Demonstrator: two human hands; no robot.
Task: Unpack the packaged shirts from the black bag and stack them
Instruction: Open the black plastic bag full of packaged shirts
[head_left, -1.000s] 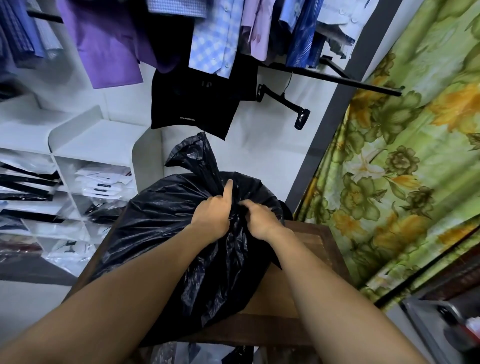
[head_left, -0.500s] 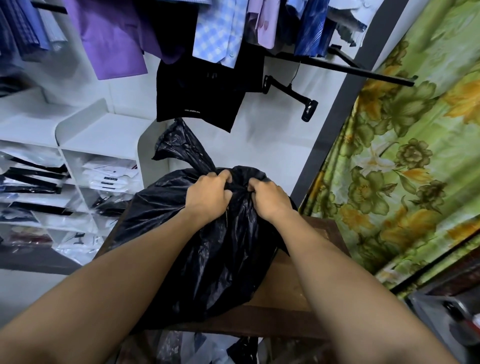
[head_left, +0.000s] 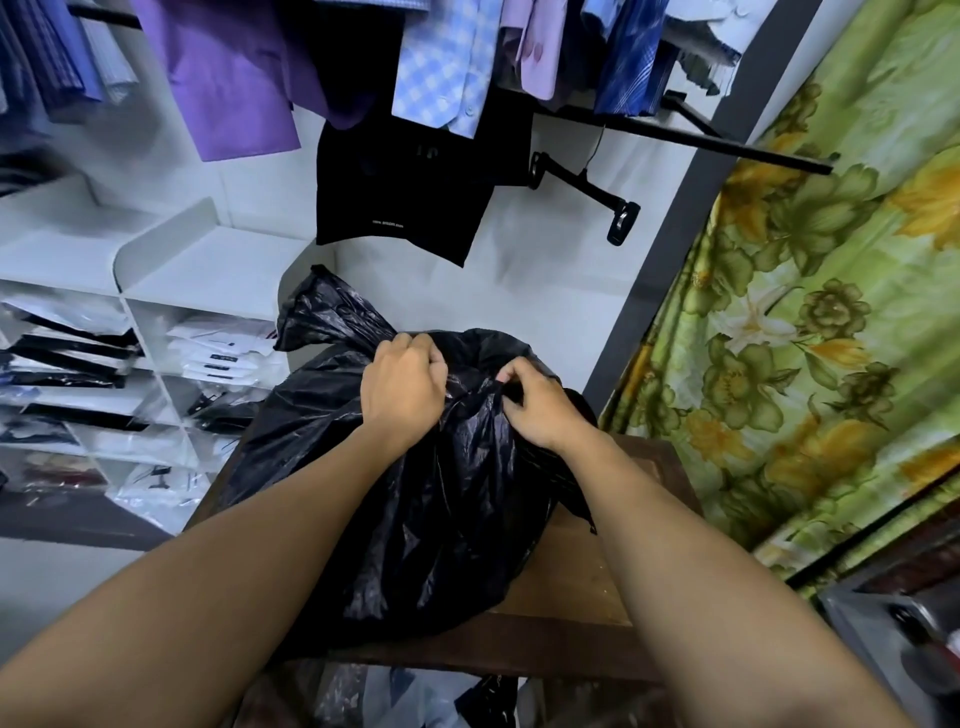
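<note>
A full black plastic bag (head_left: 415, 519) lies on a brown wooden table (head_left: 576, 597). Its gathered top points up and to the left as a loose tail. My left hand (head_left: 402, 387) grips the bunched plastic at the base of that tail. My right hand (head_left: 535, 402) pinches a fold of the bag's mouth just to the right. The two hands are a little apart, with stretched plastic between them. The bag's contents are hidden.
White cubby shelves (head_left: 156, 332) at the left hold packaged shirts. Shirts hang from a black rail (head_left: 727, 148) above. A green flowered curtain (head_left: 805, 338) fills the right side. More plastic packages lie below the table's front edge (head_left: 395, 696).
My hands have drawn apart at the bag's top, the right one shifting right with a fold of plastic. The left thumb has curled in.
</note>
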